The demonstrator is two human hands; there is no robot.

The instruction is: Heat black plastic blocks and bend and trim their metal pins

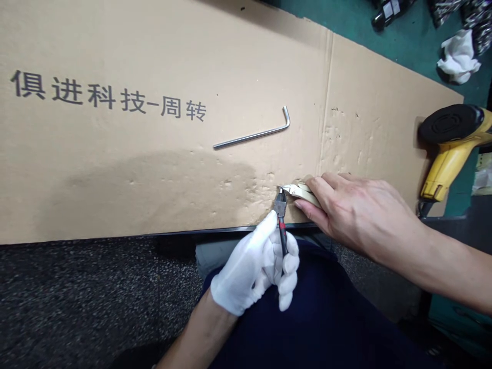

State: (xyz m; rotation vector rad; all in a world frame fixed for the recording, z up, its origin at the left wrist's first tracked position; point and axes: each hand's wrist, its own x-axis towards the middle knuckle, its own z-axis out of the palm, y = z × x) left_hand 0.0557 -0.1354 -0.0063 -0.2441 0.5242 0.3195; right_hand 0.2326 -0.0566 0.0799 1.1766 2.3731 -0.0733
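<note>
Dark grey printed characters reading 俱进科技-周转 across a large tan corrugated cardboard sheet, laid over a tabletop with a thin black near edge; a vertical crease through the sheet's right part, a darker stain towards the near edge, dented patches around it. Lying on the cardboard, apart from the hands, a silver L-shaped steel hex key. At the right, a yellow and black heat gun beside the sheet's corner. Beyond the sheet, a teal surface, a crumpled white tissue and dark bundled items; nearer, a speckled dark floor and dark navy trousers. In the left hand, covered by a white cotton glove, red-and-black-handled diagonal cutters, gloved fingers curled closed around the handles, head pointing away from the body. In the bare right hand, bare fingers together around a curved cream plastic piece, its long axis roughly level, its thin tip pointing left into the cutters' jaws, just above the tabletop's near edge.
</note>
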